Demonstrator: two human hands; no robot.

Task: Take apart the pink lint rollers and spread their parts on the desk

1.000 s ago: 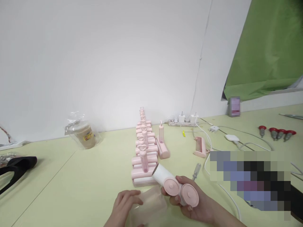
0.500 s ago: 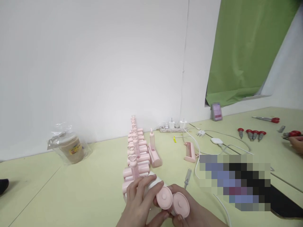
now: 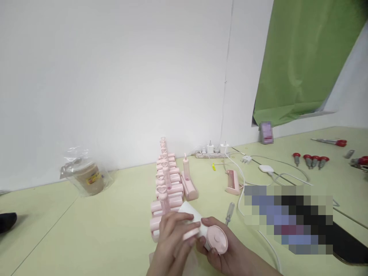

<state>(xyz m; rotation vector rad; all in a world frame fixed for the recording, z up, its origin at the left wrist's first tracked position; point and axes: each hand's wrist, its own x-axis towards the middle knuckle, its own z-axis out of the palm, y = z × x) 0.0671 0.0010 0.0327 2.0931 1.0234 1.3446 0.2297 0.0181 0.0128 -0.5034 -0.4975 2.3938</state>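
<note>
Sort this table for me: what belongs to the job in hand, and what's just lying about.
Likely part of the job:
white piece with pink end, in the right hand
pink disc, in the left hand
row of pink parts

Apparently lying about:
bagged cup
scissors
power strip
screwdriver, not in hand

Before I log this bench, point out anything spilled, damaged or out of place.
One pink case lies apart from the row, beside the white cable, so it looks possibly stray. No spill or damage shows.
</note>
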